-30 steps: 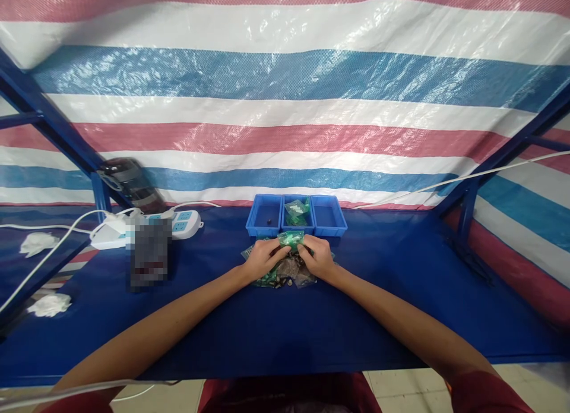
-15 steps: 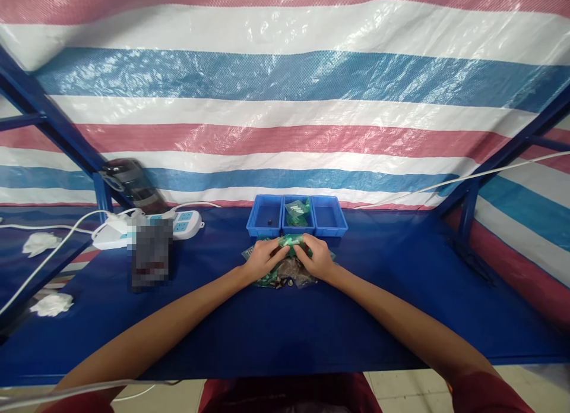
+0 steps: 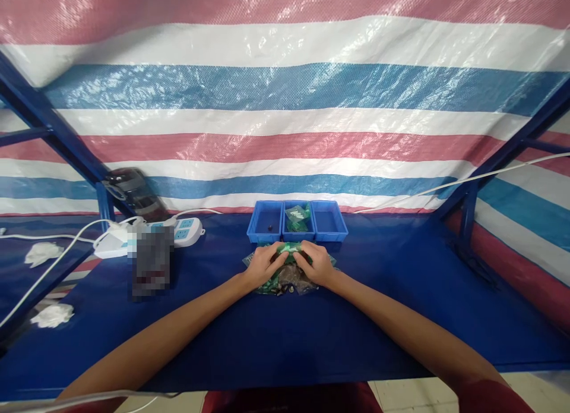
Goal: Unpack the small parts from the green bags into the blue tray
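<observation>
A small green plastic bag (image 3: 291, 247) is pinched between my left hand (image 3: 263, 264) and my right hand (image 3: 317, 264), one at each side, fingers closed. Something pale shows inside it. Beneath and around both hands lies a pile of clear and greenish bags (image 3: 291, 276), partly hidden by them. Several small metal parts (image 3: 285, 290) lie loose at the pile's front edge. Just beyond my hands stand three blue bins in a row. The middle bin (image 3: 299, 237) holds green bags (image 3: 297, 217), the left bin (image 3: 263, 237) a small dark part (image 3: 269, 227). Nothing shows inside the right bin (image 3: 330, 237).
On the left, a white power strip (image 3: 189, 230) with cables lies behind a blurred dark object (image 3: 152, 261). A dark bottle-like object (image 3: 136, 193) leans against the frame. Crumpled white tissues (image 3: 52, 315) lie farther left. A striped sheet (image 3: 285, 86) hangs behind the blue table (image 3: 378, 336).
The view has tilted slightly, so everything sits a little lower. My hands keep their hold on the green bag, with only slight finger movement.
</observation>
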{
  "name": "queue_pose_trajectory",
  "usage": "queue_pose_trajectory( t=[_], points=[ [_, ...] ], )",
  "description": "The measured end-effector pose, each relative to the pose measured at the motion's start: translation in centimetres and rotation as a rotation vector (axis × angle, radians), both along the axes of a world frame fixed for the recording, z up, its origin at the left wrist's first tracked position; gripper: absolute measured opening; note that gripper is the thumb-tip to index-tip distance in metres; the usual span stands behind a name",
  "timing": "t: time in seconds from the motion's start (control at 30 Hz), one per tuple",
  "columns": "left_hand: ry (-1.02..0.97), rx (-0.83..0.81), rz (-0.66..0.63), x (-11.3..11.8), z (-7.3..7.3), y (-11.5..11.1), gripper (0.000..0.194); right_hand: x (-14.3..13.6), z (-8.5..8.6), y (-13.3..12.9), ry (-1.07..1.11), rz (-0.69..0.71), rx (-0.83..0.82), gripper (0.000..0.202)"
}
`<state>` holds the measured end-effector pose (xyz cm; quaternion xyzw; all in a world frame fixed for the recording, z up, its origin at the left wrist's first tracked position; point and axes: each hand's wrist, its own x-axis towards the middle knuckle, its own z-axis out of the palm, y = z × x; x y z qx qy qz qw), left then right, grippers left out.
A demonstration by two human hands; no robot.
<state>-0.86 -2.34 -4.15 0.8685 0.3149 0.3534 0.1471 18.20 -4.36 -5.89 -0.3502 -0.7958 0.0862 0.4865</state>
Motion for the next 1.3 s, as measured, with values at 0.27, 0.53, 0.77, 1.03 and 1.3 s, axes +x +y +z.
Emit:
queue_pose_trajectory(
  t=[0.27, 0.53, 0.77, 1.03, 1.3],
  points=[
    [-0.01, 0.041, 0.014, 0.25, -0.17, 0.1, 0.028, 0.13, 0.26, -0.09, 0.041, -0.019, -0.025, 0.019],
    [-0.016, 0.094, 0.055, 0.32, -0.3, 0.06, 0.027, 0.1, 0.35, -0.18, 0.063, -0.029, 0.012, 0.022],
    [-0.052, 0.181, 0.098, 0.65, -0.66, 0.08, 0.025, 0.22, 0.45, -0.28, 0.046, -0.025, 0.05, 0.02],
    [-0.074, 0.171, 0.072, 0.47, -0.45, 0.03, 0.025, 0.1, 0.46, -0.27, 0.054, -0.014, 0.067, 0.017],
    [-0.049, 0.116, 0.071, 0.52, -0.45, 0.15, 0.029, 0.19, 0.48, -0.32, 0.05, -0.016, 0.075, 0.018]
  ],
)
